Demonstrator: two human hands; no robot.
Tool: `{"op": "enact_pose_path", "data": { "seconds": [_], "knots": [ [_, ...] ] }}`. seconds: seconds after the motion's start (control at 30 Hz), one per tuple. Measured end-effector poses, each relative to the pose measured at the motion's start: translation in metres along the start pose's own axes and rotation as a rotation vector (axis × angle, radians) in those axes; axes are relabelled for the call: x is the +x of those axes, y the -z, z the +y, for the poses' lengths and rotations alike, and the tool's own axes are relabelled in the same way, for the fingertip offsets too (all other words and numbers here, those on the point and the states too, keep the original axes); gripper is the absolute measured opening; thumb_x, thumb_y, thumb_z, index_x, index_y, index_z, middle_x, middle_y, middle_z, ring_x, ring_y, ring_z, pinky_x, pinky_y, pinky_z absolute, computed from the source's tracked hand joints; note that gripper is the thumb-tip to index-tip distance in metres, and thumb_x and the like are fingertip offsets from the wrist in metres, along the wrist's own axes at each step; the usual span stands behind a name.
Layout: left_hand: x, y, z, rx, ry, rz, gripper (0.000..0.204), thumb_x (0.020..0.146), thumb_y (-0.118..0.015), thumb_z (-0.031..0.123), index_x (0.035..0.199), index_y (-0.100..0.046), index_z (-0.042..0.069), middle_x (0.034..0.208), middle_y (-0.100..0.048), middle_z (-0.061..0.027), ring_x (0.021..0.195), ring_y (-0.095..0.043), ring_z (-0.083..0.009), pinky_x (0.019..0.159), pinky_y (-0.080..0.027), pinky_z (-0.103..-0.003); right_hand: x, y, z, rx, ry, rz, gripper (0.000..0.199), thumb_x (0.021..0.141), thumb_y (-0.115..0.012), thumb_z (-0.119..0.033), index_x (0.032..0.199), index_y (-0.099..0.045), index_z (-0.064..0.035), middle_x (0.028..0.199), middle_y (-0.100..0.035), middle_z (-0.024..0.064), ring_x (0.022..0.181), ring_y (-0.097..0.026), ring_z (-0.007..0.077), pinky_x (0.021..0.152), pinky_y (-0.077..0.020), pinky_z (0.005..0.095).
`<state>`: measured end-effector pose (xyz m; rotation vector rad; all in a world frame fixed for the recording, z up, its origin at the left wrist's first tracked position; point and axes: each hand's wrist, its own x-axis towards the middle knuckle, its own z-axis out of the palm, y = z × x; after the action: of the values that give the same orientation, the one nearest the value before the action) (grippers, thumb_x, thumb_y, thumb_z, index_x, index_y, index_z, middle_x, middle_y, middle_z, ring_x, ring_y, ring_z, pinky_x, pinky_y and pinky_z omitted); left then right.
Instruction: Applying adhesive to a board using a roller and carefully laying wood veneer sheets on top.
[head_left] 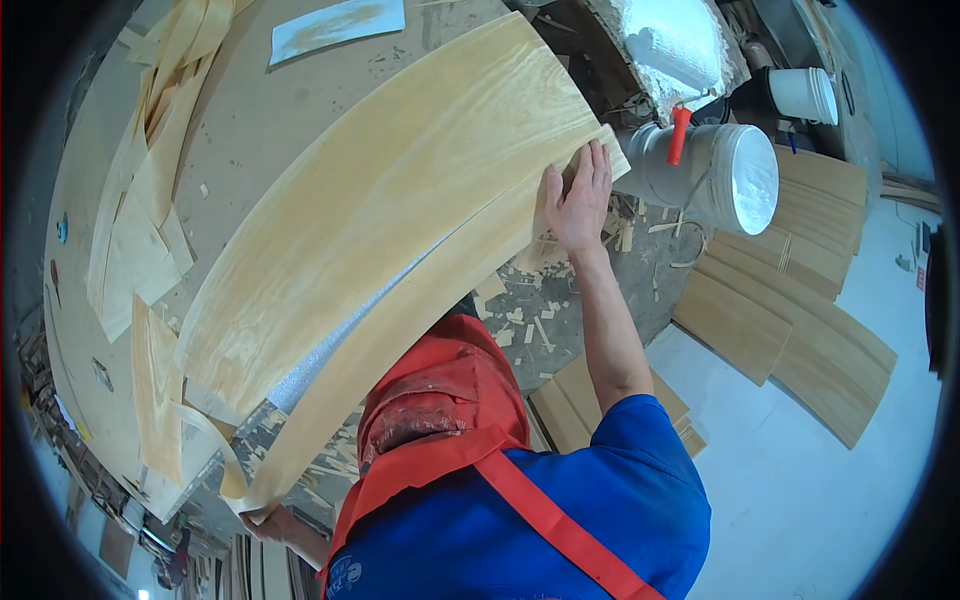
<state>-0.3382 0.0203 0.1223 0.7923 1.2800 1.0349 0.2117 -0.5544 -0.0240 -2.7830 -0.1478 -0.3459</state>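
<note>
A broad sheet of pale wood veneer (400,170) lies across the worktable. Along its near edge runs a narrower veneer strip (400,325), with a tapering gap between them where a whitish, speckled surface (330,360) shows. My right hand (583,205) presses flat on the strip's far right end, fingers stretched out. At the lower left my left hand (272,525) is closed on the strip's other end, which bends down past the table edge. The left fingers are partly hidden by the strip.
Veneer offcuts (150,230) cover the table's left side. Beyond the right end stand a white bucket (752,180) and a paint roller with a red handle (678,135). Wood scraps (530,320) litter the floor below, and stacked wood panels (790,320) lie at right.
</note>
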Motion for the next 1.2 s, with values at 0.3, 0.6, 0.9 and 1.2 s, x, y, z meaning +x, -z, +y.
{"op": "enact_pose_path", "data": {
  "seconds": [0.3, 0.6, 0.9, 1.2],
  "knots": [
    [0.009, 0.017, 0.006, -0.016, 0.075, -0.092, 0.054, 0.102, -0.052, 0.028, 0.146, -0.05, -0.002, 0.144, -0.059, -0.0169, 0.134, -0.056, -0.0362, 0.116, -0.04, -0.056, -0.02, 0.014, -0.029, 0.031, 0.049, -0.091, 0.07, 0.094, -0.069, -0.031, 0.144, -0.044, 0.0104, 0.154, -0.041, 0.0305, 0.147, -0.034, 0.0466, 0.122, -0.0278, 0.0546],
    [0.009, 0.009, -0.001, 0.003, 0.074, -0.036, 0.056, 0.1, -0.054, 0.029, 0.148, -0.05, 0.002, 0.148, -0.056, -0.016, 0.138, -0.052, -0.0347, 0.119, -0.035, -0.057, -0.09, 0.021, -0.094, 0.244, 0.545, -0.475, 0.061, 0.091, -0.07, -0.029, 0.145, -0.054, -0.0043, 0.157, -0.043, 0.0198, 0.15, -0.033, 0.0431, 0.123, -0.0239, 0.0569],
    [-0.004, -0.018, -0.008, -0.053, 0.073, 0.02, 0.052, 0.097, -0.058, 0.027, 0.144, -0.054, 0.005, 0.146, -0.058, -0.0147, 0.136, -0.054, -0.0347, 0.119, -0.036, -0.056, -0.104, 0.024, -0.121, 0.218, 0.653, -0.543, 0.055, 0.091, -0.071, -0.03, 0.141, -0.06, -0.0125, 0.158, -0.042, 0.0171, 0.15, -0.033, 0.0409, 0.124, -0.0209, 0.0585],
    [-0.021, -0.022, -0.015, -0.155, 0.05, 0.004, 0.05, 0.095, -0.063, 0.026, 0.141, -0.057, 0.006, 0.143, -0.06, -0.014, 0.134, -0.055, -0.0343, 0.118, -0.037, -0.056, -0.119, 0.012, -0.139, 0.322, 0.731, -0.648, 0.058, 0.092, -0.069, -0.031, 0.146, -0.055, -0.0123, 0.16, -0.041, 0.016, 0.15, -0.033, 0.0396, 0.124, -0.0203, 0.0582]
  ]
}}
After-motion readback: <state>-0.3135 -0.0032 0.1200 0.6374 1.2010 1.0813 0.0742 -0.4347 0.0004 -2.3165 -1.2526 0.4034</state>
